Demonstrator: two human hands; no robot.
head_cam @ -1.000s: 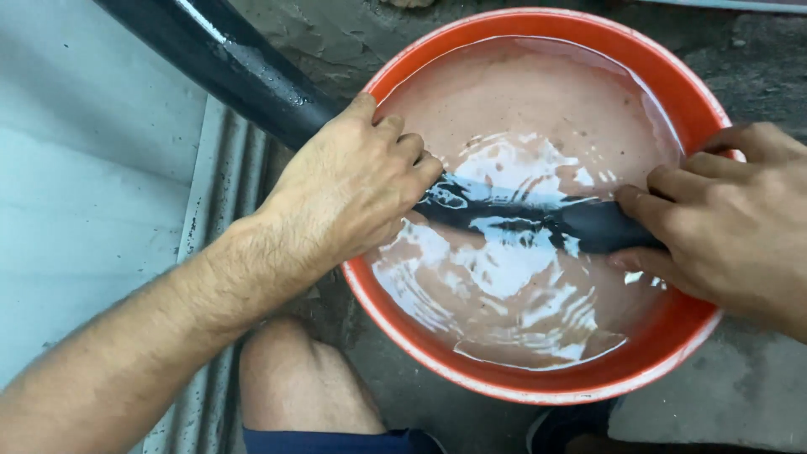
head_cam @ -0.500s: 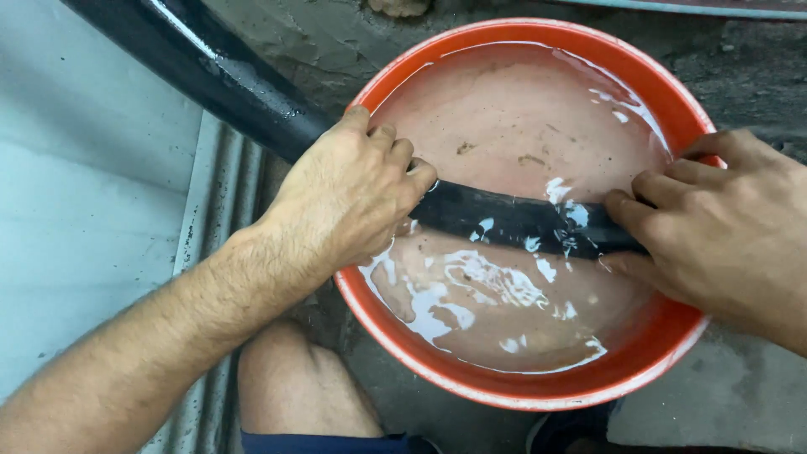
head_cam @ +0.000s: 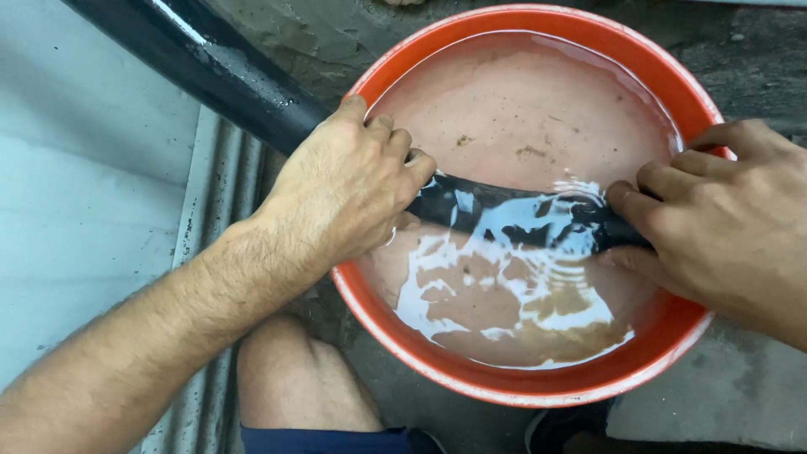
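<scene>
Crouching over an orange basin of murky water, a person is pressing a black rubber inner tube down into it with both bare hands. The basin is sitting on a rough concrete floor, beyond and below both grips, and it is taking up most of the view. The tube is running in from the upper left, passing under the left hand, then stretching across the water to the right hand; its long axis is lying roughly left to right between the two grips, tilting slightly downward toward the right one. The dry, thicker-looking stretch of tube is lying outside the basin, up and away from the left grip, while the wet stretch between the hands is sitting half under the surface, with ripples spreading around it.

The left grip is wrapping closed over the tube at the basin's near-left rim, knuckles up. The right grip is pinching the tube narrowly with fingertips and thumb, just inside the right rim. Both hands are about equally close to the submerged part, one at each end of it. A corrugated metal strip is lying below the left wrist, and a bare knee is showing beneath the left forearm.
</scene>
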